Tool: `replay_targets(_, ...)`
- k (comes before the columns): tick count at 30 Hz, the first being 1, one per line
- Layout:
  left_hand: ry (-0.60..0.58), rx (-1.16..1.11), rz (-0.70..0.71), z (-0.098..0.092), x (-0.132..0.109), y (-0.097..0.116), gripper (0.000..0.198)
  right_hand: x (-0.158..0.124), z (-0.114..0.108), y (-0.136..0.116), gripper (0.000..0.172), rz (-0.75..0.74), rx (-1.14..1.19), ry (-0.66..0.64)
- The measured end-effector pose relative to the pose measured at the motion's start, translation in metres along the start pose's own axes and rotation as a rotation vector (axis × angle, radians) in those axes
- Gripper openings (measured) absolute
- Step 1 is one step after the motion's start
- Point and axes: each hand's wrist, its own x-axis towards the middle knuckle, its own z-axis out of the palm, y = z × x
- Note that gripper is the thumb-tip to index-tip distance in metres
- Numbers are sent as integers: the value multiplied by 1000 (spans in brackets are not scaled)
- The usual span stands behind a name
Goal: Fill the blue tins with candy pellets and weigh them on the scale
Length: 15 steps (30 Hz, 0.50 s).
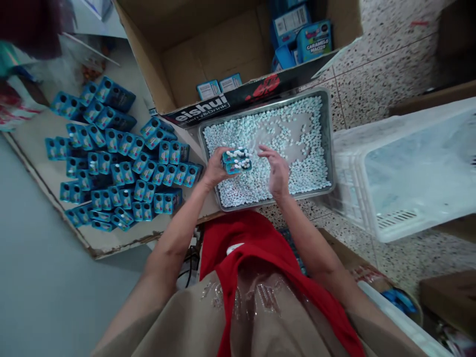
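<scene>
Speckled floor (372, 64), candy tray (330, 148), left hand (214, 168) tight around blue box (237, 161), right hand (277, 171) open, carton (208, 49) behind.

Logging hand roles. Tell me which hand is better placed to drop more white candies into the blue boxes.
Right. The left hand grips the blue boxes over the tray. The right hand is free, fingers beside the boxes' open tops, just above the white candies, so it likely fills.
</scene>
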Motion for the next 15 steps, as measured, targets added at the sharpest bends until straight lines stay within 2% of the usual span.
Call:
replay_targets(2,-35,-7,-7,1,6,-2,78,-16,-16,29,33,32,-295,-4)
replay_targets(3,-43,-5,-12,2,9,-3,76,-25,-20,42,32,20,-428,-47)
replay_targets(5,-60,-1,-21,3,12,-2,72,-42,-18,60,36,-41,-623,-217)
replay_targets(8,-29,21,-21,0,13,-1,70,-52,1,72,55,-137,-768,-526)
replay_targets(10,-15,50,13,-5,11,-3,70,-45,13,74,62,-172,-824,-660)
replay_targets(12,-22,69,24,-11,8,-6,72,-28,18,79,55,-178,-847,-738)
replay_targets(14,17,69,-36,-15,4,-12,76,-6,15,86,42,-118,-849,-725)
replay_targets(15,39,63,-76,-15,2,-16,79,5,11,89,37,-54,-836,-665)
